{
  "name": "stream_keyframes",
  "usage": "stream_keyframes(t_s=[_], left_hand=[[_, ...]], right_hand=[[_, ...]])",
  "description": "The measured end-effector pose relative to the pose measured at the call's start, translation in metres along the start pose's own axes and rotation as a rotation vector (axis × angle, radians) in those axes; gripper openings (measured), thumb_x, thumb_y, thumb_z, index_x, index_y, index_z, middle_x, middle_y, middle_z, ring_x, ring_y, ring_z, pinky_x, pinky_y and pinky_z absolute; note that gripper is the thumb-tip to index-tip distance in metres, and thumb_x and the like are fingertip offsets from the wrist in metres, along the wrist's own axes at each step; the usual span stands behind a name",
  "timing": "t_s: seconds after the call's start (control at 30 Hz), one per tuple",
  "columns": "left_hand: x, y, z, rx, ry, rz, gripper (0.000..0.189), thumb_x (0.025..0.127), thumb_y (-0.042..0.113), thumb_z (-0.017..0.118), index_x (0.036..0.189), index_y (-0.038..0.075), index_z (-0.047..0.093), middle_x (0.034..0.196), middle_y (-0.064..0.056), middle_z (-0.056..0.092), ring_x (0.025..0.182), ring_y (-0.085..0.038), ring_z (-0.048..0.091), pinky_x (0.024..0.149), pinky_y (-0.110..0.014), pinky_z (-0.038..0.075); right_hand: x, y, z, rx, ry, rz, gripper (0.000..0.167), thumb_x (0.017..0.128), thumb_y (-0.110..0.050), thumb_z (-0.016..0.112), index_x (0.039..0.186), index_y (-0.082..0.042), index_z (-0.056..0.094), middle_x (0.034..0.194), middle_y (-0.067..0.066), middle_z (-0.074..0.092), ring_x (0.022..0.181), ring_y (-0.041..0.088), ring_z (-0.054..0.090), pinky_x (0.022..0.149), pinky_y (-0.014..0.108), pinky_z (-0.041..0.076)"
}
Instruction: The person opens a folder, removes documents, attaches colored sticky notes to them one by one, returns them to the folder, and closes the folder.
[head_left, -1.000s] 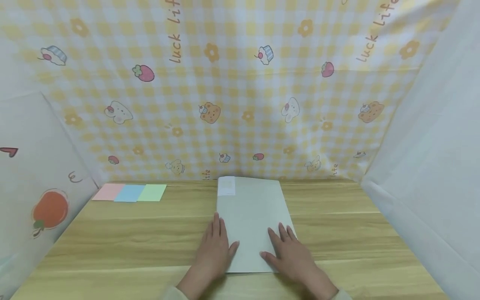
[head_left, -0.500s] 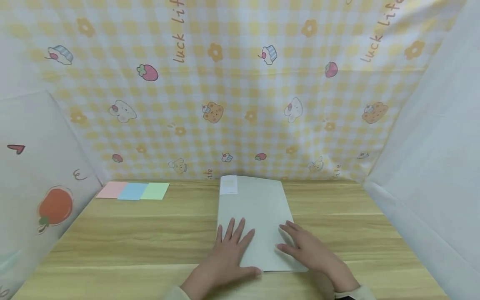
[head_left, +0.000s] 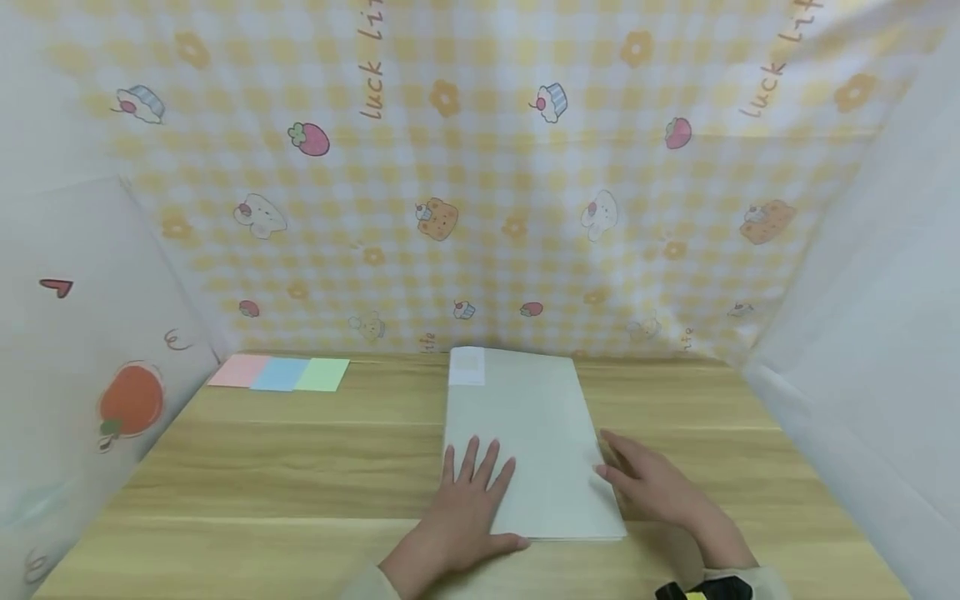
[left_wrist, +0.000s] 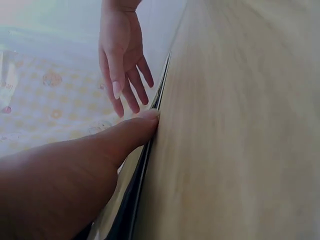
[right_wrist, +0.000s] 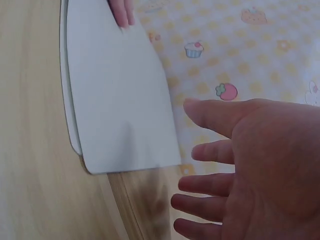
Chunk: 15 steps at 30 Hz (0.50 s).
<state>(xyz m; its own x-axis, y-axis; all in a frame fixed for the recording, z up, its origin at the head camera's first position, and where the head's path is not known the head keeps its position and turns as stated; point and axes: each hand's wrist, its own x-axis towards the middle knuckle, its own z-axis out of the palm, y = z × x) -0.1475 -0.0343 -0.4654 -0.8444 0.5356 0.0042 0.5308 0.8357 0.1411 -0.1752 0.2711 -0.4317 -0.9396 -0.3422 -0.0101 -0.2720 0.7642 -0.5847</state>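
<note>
Folder (head_left: 540,450) lies flat on the tabletop (head_left: 315,483), in front of the person, label (head_left: 467,367) at its far left corner. Left hand (head_left: 465,517) spread over the folder's near left part, fingers straight, thumb along the near edge; gripping nothing. Right hand (head_left: 660,483) just beside the right edge, fingers extended, holding nothing; right wrist view shows it apart from the cover.

Done, as far as seen: folder laid down, cover closed over it, roughly straight to the person. Slight gap between layers at the edge; contents hidden. Not done: cover not lifted, nothing out of it. Pink note (head_left: 238,371), blue note (head_left: 280,375) and green note (head_left: 322,375) in a row at far left, well apart from both hands. My reading: positioning stage, folder being steadied; start or finish, cannot tell.
</note>
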Motion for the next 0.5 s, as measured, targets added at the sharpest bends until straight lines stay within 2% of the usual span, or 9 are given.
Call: stream_keyframes(t_s=[0.13, 0.27, 0.4, 0.5], left_hand=[[0.0, -0.002, -0.002, -0.017, -0.007, 0.001, 0.096, 0.091, 0.081, 0.036, 0.161, 0.015, 0.028, 0.169, -0.015, 0.016, 0.156, -0.045, 0.009, 0.12, -0.072, 0.012], [-0.003, -0.002, -0.005, -0.072, -0.001, 0.012, 0.094, 0.093, 0.079, 0.033, 0.16, 0.012, 0.031, 0.169, -0.016, 0.019, 0.156, -0.047, 0.011, 0.12, -0.073, 0.011], [-0.004, -0.004, -0.007, -0.11, 0.011, 0.015, 0.091, 0.095, 0.076, 0.032, 0.159, 0.011, 0.032, 0.168, -0.017, 0.021, 0.155, -0.048, 0.012, 0.119, -0.073, 0.011], [-0.004, -0.005, -0.007, -0.152, 0.015, 0.013, 0.088, 0.097, 0.074, 0.03, 0.16, 0.012, 0.03, 0.169, -0.016, 0.019, 0.155, -0.047, 0.01, 0.12, -0.073, 0.009]], right_hand=[[0.0, 0.003, -0.006, 0.009, -0.004, 0.012, 0.059, 0.108, -0.035, 0.047, 0.151, 0.006, 0.04, 0.149, 0.03, 0.049, 0.139, 0.049, 0.046, 0.112, 0.062, 0.039], [-0.001, 0.009, -0.009, -0.01, 0.014, 0.028, 0.051, 0.109, -0.022, 0.043, 0.151, 0.007, 0.038, 0.146, 0.032, 0.051, 0.136, 0.05, 0.048, 0.111, 0.062, 0.04], [0.0, 0.018, -0.007, -0.048, 0.011, 0.028, 0.053, 0.106, -0.016, 0.049, 0.153, 0.005, 0.036, 0.15, 0.032, 0.046, 0.139, 0.05, 0.045, 0.112, 0.062, 0.039], [0.002, 0.022, -0.002, -0.051, 0.015, -0.011, 0.056, 0.103, -0.023, 0.056, 0.153, -0.001, 0.041, 0.153, 0.029, 0.044, 0.141, 0.051, 0.041, 0.112, 0.065, 0.036]])
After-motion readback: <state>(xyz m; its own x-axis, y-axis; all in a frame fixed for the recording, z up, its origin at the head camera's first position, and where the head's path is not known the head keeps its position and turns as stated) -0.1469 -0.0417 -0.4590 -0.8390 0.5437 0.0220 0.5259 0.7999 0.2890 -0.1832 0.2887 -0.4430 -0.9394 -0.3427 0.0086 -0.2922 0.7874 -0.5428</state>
